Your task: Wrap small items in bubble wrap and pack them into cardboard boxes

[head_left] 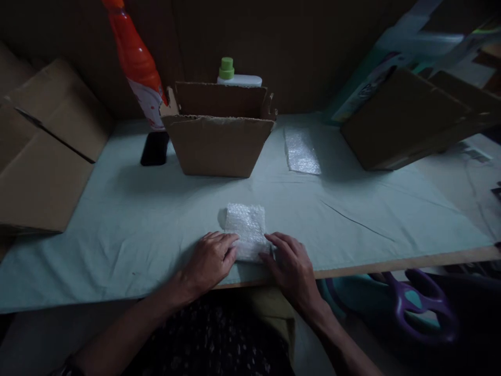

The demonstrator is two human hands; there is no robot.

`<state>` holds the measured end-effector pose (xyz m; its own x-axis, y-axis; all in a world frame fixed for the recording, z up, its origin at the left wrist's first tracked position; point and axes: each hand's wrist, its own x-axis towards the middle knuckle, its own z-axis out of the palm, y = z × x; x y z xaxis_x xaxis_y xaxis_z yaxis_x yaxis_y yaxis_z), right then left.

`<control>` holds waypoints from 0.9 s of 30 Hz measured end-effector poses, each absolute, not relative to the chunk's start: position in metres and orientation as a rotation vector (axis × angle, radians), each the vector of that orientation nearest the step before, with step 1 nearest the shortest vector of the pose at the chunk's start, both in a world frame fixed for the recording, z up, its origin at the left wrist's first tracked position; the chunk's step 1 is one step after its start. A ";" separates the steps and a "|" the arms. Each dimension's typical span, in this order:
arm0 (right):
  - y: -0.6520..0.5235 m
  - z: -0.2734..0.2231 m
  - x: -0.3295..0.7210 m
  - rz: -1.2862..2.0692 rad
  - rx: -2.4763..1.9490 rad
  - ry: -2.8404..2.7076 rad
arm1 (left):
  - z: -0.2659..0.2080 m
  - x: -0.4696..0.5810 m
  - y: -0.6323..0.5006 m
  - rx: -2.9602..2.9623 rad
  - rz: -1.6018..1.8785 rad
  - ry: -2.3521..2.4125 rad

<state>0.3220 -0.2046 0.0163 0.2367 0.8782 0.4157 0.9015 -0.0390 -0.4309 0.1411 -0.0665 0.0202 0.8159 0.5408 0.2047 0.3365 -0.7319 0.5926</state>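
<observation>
A folded piece of bubble wrap (pixel 246 227) lies on the cloth near the table's front edge. Whatever may be inside its layers cannot be made out. My left hand (pixel 213 260) grips its left side, fingertips on top and the thumb low by the near edge. At the right side my right hand (pixel 291 263) pinches the wrap's near corner between thumb and fingers. Farther back, a second flat sheet of bubble wrap (pixel 302 151) rests right of an open cardboard box (pixel 219 146).
A black phone (pixel 155 149), a red bottle (pixel 135 57) and a white bottle with a green cap (pixel 239 78) stand or lie toward the back. Cardboard boxes flank both sides (pixel 43 172). A dark thin strand (pixel 356 220) lies at right; purple handles (pixel 422 303) show below the edge.
</observation>
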 end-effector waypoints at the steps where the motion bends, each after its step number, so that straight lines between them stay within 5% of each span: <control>1: -0.206 0.016 0.320 -0.131 -1.893 -1.628 | 0.019 0.144 -0.065 2.479 0.490 0.673; 15: -0.192 0.024 0.319 0.224 -1.730 -1.780 | 0.028 0.123 -0.072 2.444 0.546 0.566; 22: -0.191 0.022 0.311 -0.127 -1.852 -1.847 | 0.019 0.141 -0.063 2.614 0.434 0.861; 27: -0.179 0.016 0.313 -0.125 -1.779 -1.869 | 0.020 0.125 -0.069 2.139 0.632 0.989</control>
